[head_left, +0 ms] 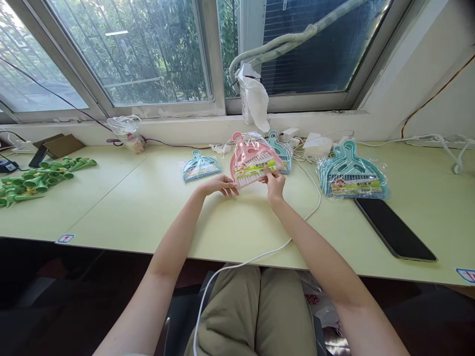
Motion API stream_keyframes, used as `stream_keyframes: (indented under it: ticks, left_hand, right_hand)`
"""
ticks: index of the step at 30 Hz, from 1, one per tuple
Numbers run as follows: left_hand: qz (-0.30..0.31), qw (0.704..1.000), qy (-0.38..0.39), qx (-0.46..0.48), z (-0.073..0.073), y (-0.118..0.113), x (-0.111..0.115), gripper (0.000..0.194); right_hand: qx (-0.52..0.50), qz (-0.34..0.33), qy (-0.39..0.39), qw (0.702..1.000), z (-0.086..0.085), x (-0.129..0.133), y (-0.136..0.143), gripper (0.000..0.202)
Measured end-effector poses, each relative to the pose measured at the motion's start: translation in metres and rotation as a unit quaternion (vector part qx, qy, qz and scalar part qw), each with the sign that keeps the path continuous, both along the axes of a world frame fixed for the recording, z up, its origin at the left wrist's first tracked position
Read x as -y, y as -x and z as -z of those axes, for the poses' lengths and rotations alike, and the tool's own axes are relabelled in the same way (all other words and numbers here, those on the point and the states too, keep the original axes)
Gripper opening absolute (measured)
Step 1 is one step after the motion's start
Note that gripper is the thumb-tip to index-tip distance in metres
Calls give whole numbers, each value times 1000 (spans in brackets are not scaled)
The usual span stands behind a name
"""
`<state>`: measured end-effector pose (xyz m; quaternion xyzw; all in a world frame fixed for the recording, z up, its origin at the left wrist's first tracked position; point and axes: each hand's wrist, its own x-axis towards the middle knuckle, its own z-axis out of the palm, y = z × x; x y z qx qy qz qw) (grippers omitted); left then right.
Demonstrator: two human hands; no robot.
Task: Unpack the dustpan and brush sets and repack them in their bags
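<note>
A pink mini dustpan and brush set (253, 157) in clear plastic, with a yellow-green label, is held up above the table between my hands. My left hand (222, 186) pinches its lower left corner. At the lower right edge, my right hand (273, 184) grips it with the thumb on the front. Partly hidden behind it stands a teal dustpan set (281, 151). A light blue wrapped dustpan set (201, 166) lies to the left of my left hand. Off to the right is a stack of wrapped teal and blue dustpan sets (352, 173).
A black phone (395, 229) lies right of my right arm. Green tube-like pieces (40, 180) are heaped at the left near a cardboard box (63, 146). A white cable (274, 250) crosses the table (129, 217) and hangs over its front edge. Windows rise behind.
</note>
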<state>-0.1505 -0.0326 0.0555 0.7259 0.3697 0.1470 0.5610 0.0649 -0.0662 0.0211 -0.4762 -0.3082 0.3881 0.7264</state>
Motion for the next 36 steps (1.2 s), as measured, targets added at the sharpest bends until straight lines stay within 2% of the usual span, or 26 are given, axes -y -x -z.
stream_keyframes:
  ticks: [5,11,15,17,22,30,33,36]
  left_hand:
    - [-19,999,-27,-27,0,0,0,37]
    - [-71,996,-50,23,0,-2,1,44]
    - [-147,981,-94,89,11,-9,-5,44]
    - [-162,976,-109,97,17,-15,-7,43]
    - [-141,979,-111,95,26,-22,-10,41]
    - [-159,966,-103,175,19,-21,-5,36]
    - [-167,960,-69,213,18,-23,-3,36]
    - [-145,963,-16,228,17,-23,-2,37]
  right_hand:
    - [-14,7,-14,1000,-2,0,-2,35]
    - [-56,40,-15,998,-2,-7,-14,36]
    - [-47,43,-12,998,-2,-7,-14,36]
    - [-38,41,-16,998,-2,-6,-12,37]
    - [13,43,-17,999,0,-5,-9,37]
    - [13,70,-20,997,-3,-4,-10,38]
    - [4,74,-16,997,-4,-3,-9,39]
    - [-9,76,-13,997,-4,-3,-8,40]
